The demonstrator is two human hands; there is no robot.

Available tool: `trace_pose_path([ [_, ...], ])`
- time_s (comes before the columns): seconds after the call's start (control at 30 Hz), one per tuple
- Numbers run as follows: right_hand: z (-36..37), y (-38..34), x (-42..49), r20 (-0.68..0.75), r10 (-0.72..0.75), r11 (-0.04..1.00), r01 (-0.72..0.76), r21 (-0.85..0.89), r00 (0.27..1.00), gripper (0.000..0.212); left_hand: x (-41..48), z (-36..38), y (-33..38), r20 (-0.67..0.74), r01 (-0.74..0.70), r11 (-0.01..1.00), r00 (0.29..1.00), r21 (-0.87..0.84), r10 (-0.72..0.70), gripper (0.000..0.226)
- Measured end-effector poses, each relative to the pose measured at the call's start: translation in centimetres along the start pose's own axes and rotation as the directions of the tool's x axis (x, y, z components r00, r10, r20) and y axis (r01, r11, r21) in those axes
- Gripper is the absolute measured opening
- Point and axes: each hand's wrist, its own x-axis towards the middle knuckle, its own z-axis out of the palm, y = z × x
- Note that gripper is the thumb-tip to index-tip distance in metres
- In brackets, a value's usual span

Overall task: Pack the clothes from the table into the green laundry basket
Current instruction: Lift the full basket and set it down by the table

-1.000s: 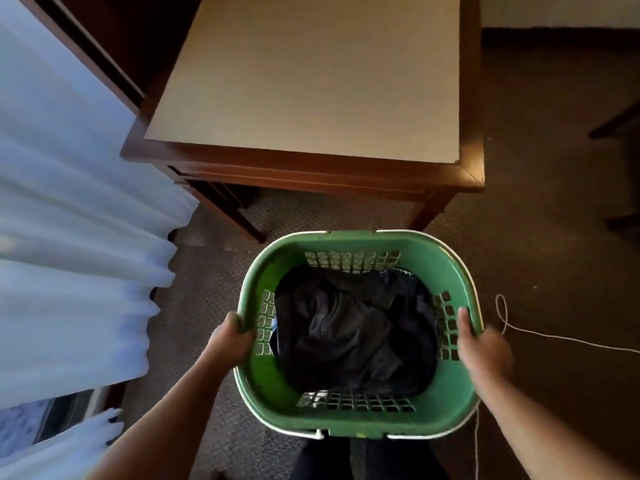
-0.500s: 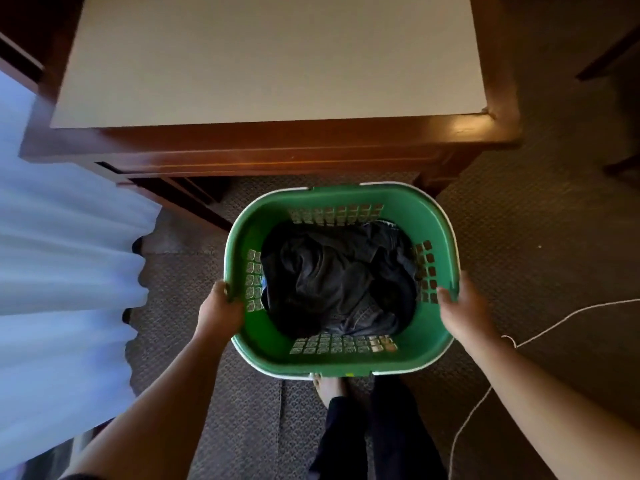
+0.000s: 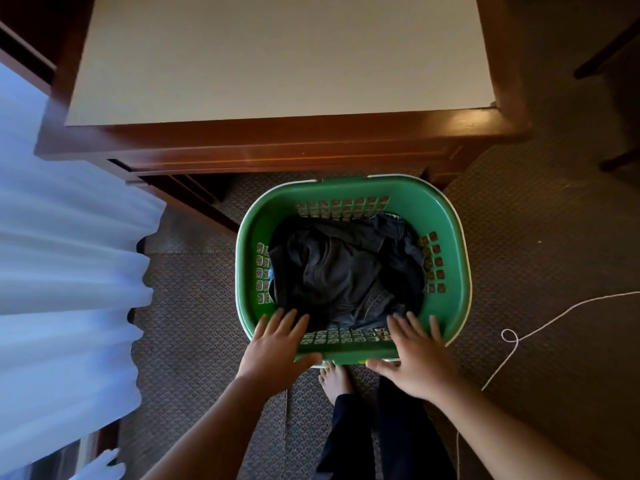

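The green laundry basket (image 3: pixel 459 244) stands on the carpet just in front of the wooden table (image 3: pixel 277 57). Dark, crumpled clothes (image 3: pixel 339 268) fill its bottom. No clothes show on the beige tabletop. My left hand (image 3: pixel 273 348) hovers at the basket's near left corner, fingers spread over the rim and inner wall. Over the near right corner my right hand (image 3: pixel 415 355) is spread the same way. Neither hand grips anything.
A white sheer curtain (image 3: pixel 62 271) hangs along the left. A thin white string (image 3: pixel 540 327) trails over the carpet to the right of the basket. My bare foot (image 3: pixel 334 379) and dark trouser legs are just behind the basket. Dark furniture legs (image 3: pixel 609 53) stand at the far right.
Both hands let go of the basket's side rims and moved to its near edge with fingers spread. The basket went from being carried to resting on the floor by the table.
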Motion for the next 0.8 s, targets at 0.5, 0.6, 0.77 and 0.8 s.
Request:
trace_pose_path([
  [0.5, 0.1, -0.8, -1.0, -0.019, 0.046, 0.998, -0.047, -0.044, 0.999, 0.052, -1.0, 0.9, 0.1, 0.058, -0.036, 0.951, 0.998, 0.307, 0.02, 0.052],
  [0.6, -0.4, -0.9, -1.2, -0.005, 0.051, 0.998, -0.051, -0.023, 0.999, 0.046, -1.0, 0.5, 0.2, 0.04, -0.025, 0.952, 0.999, 0.306, 0.014, 0.049],
  [0.77, -1.6, -1.2, -1.2, 0.032, 0.045, 0.998, -0.044, -0.038, 0.998, 0.044, -0.8, 0.3, -0.1, 0.036, -0.021, 0.95, 0.999, 0.31, 0.011, 0.048],
  [0.8, -1.6, -1.3, -1.1, 0.033, 0.043, 0.998, -0.042, -0.039, 0.999, 0.045, -0.8, 0.2, -0.1, 0.03, -0.022, 0.95, 0.999, 0.312, 0.014, 0.048],
])
